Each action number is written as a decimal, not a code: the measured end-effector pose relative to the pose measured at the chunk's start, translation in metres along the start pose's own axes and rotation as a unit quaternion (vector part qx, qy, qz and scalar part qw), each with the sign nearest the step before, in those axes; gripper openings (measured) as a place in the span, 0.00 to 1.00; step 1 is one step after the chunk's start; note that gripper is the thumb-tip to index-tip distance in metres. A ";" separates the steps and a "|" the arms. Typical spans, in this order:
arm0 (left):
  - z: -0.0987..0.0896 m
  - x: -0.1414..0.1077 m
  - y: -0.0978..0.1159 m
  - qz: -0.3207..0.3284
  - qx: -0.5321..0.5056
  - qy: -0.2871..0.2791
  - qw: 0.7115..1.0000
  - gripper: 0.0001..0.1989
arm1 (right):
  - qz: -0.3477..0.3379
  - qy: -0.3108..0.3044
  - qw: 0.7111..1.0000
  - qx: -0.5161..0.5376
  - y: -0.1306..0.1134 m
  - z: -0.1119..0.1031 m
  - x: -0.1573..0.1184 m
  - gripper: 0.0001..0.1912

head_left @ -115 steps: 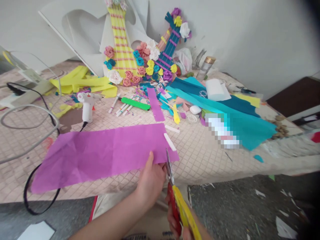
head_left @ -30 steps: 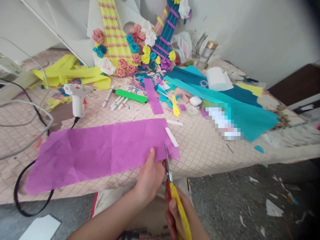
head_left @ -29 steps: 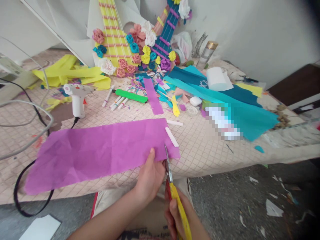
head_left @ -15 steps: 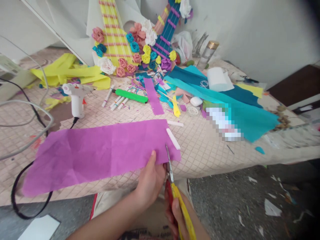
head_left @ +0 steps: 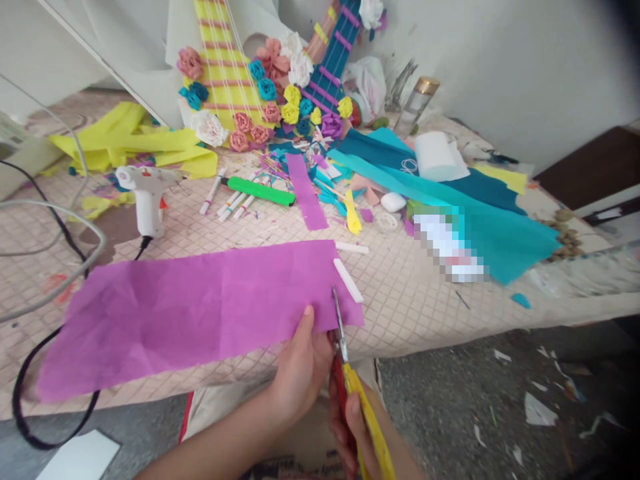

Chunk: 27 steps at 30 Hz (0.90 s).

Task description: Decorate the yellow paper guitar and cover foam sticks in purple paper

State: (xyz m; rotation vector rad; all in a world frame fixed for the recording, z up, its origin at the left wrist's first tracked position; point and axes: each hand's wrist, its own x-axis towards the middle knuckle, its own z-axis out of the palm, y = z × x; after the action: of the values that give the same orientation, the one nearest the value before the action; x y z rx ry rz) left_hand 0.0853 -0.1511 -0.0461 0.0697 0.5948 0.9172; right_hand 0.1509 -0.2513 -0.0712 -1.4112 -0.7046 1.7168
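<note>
A long sheet of purple crepe paper (head_left: 200,300) stretches across the table's front. My left hand (head_left: 303,363) pinches its lower edge near the right end, thumb on top and fingers beneath. Wrapped round the handles of red-and-yellow scissors (head_left: 367,417) is my right hand (head_left: 357,423). The blades lie across the paper just right of my left thumb, one on top and the other mostly hidden below. A narrow purple flap hangs right of the blades. Touching it is a white stick (head_left: 348,280), with another white stick (head_left: 352,247) just beyond.
A white glue gun (head_left: 149,197) stands at left, with cables nearby. Behind lie markers (head_left: 235,200), a green cutter (head_left: 263,191), a purple strip (head_left: 306,193) and paper scraps. Flower-trimmed paper guitars (head_left: 227,73) lean at the back. Teal paper (head_left: 500,227) covers the right side.
The view has shifted slightly, so the things at left appear a little further left. Hands, scissors and purple paper keep nearly the same positions relative to each other.
</note>
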 end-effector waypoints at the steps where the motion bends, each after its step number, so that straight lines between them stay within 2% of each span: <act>1: 0.001 0.000 0.000 -0.004 -0.001 0.001 1.000 0.22 | 0.000 -0.003 1.000 0.004 0.001 0.000 0.000 0.28; 8: 0.003 0.001 0.002 -0.004 0.006 0.001 1.000 0.22 | 0.017 -0.029 0.999 0.021 -0.005 -0.003 0.002 0.30; 18: 0.000 0.000 0.001 -0.025 0.024 -0.028 0.999 0.25 | 0.069 0.027 0.997 -0.023 -0.020 0.004 -0.005 0.35; 24: 0.000 0.001 0.001 -0.018 0.018 -0.032 0.999 0.25 | 0.106 0.033 0.994 0.024 -0.019 0.005 -0.005 0.36; 27: 0.000 0.001 0.002 -0.012 0.013 -0.024 1.000 0.25 | 0.098 0.018 0.994 0.036 -0.015 0.002 -0.003 0.35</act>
State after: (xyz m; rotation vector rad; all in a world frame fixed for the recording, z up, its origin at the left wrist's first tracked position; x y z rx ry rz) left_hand 0.0850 -0.1491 -0.0460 0.1072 0.5624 0.8833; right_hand 0.1529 -0.2455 -0.0576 -1.4976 -0.4917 1.8437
